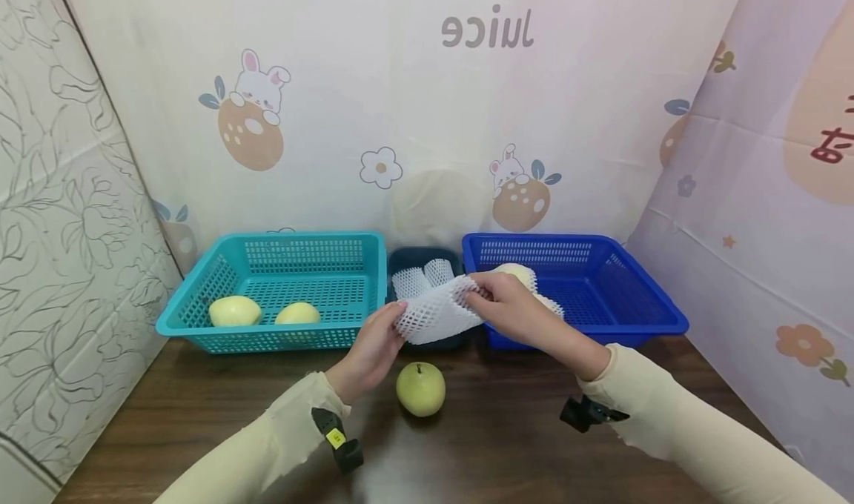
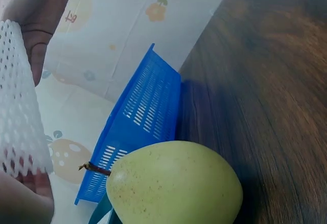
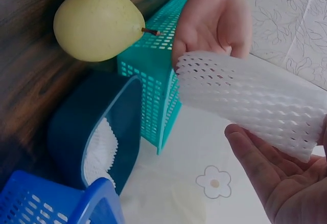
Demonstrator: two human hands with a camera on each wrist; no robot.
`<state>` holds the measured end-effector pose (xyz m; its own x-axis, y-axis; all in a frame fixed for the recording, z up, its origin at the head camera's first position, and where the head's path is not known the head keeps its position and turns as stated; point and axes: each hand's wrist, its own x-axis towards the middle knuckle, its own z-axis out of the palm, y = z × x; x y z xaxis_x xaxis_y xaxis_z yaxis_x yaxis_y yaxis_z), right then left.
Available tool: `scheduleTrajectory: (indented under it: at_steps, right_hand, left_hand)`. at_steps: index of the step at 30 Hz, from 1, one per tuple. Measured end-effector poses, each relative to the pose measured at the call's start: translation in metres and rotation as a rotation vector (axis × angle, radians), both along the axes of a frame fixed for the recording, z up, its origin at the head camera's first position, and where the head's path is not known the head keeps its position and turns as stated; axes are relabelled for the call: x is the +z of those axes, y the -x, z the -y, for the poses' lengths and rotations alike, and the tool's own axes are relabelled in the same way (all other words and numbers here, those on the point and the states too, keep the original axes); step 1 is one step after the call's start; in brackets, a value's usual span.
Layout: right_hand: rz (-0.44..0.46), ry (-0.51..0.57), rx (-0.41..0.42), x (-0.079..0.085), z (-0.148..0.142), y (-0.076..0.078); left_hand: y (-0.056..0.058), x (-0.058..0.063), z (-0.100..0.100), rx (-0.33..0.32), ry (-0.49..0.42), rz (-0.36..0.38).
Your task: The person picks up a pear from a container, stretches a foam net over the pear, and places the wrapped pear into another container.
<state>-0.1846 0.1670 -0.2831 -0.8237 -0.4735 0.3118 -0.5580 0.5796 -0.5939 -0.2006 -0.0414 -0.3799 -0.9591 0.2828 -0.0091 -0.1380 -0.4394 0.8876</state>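
A white foam fruit net (image 1: 437, 311) is stretched between both hands above the table. The left hand (image 1: 370, 348) grips its left end, and the right hand (image 1: 510, 304) pinches the other end near the opening. In the right wrist view the foam net (image 3: 250, 101) looks like a flattened mesh tube with nothing inside. Below the hands, a yellow-green pear (image 1: 420, 389) stands upright on the dark wooden table, stem on top. The left wrist view shows that pear (image 2: 173, 185) close up, apart from the hand.
A teal basket (image 1: 273, 333) at left holds two pale pears (image 1: 235, 311). Behind the hands, a small dark bin (image 3: 66, 127) contains more foam nets (image 1: 410, 282). At right, a blue basket (image 1: 620, 282) holds net-wrapped fruit (image 1: 520, 273), partly hidden by the right hand. A printed curtain stands behind.
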Motion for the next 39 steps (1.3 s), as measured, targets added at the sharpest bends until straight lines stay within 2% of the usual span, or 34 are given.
scheduleTrajectory:
  at_steps: [6,10,12,14,18,20,24,27,32,39]
  right_hand:
    - [0.025,0.036,0.037,-0.004,0.002,0.001]
    - [0.13,0.201,0.11,-0.004,0.002,0.0]
    - [0.205,0.315,0.132,-0.005,0.003,0.0]
    - [0.282,0.406,0.119,-0.008,0.003,0.002]
    - [0.476,0.507,0.031,-0.023,0.009,0.009]
    - [0.61,0.549,0.033,-0.034,0.014,0.012]
    - [0.858,0.605,0.138,-0.051,0.022,0.012]
    - [0.979,0.648,0.197,-0.059,0.026,0.011]
    - [1.054,0.74,0.161,-0.065,0.027,0.009]
    - [1.029,0.836,0.069,-0.07,0.026,0.01]
  left_hand:
    - [0.001,0.0,-0.003,0.012,-0.133,0.015]
    - [0.0,0.0,-0.002,0.007,-0.17,0.049]
    - [0.0,0.002,-0.001,-0.004,-0.191,0.065]
    - [0.0,0.003,0.0,-0.025,-0.22,0.08]
    - [-0.001,0.008,-0.001,-0.093,-0.265,0.098]
    - [-0.002,0.01,-0.001,-0.123,-0.268,0.112]
    - [-0.004,0.013,-0.002,-0.167,-0.241,0.123]
    - [-0.006,0.013,-0.002,-0.19,-0.211,0.123]
    - [-0.009,0.009,0.0,-0.182,-0.194,0.147]
    - [-0.007,0.003,0.002,-0.141,-0.154,0.15]
